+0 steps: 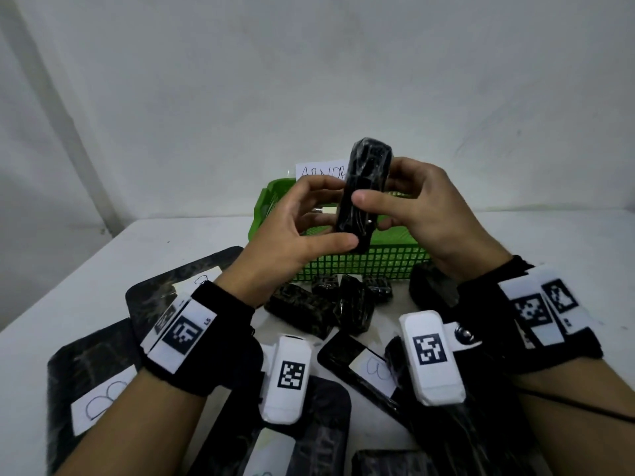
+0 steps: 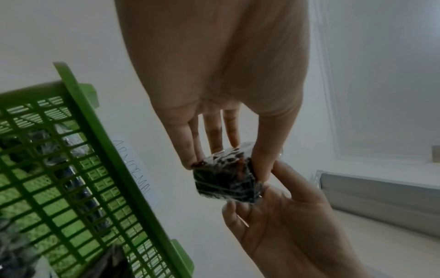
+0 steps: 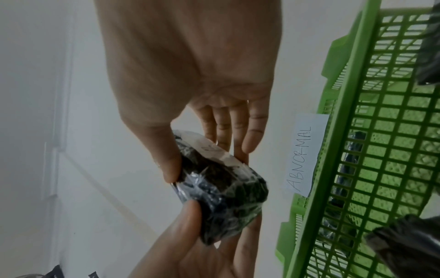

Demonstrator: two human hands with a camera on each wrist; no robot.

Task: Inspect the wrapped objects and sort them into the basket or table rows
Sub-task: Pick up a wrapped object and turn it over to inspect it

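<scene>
I hold one black object wrapped in clear film (image 1: 367,194) upright in the air above the green mesh basket (image 1: 360,266). My left hand (image 1: 335,214) pinches its lower end between thumb and fingers. My right hand (image 1: 378,190) grips its middle, thumb across the front. In the left wrist view the left hand (image 2: 228,167) clamps the wrapped object (image 2: 226,180) from above. In the right wrist view the right hand (image 3: 204,163) holds the same object (image 3: 221,190), which shows a white patch on one face. Several more wrapped objects (image 1: 330,304) lie on the table before the basket.
A paper label reading ABNORMAL (image 3: 304,156) sticks up from the basket's far rim (image 3: 352,131). Dark wrapped pieces (image 2: 78,180) lie inside the basket. Black mats with paper tags (image 1: 89,372) cover the near part of the white table (image 1: 103,269). A wall stands close behind.
</scene>
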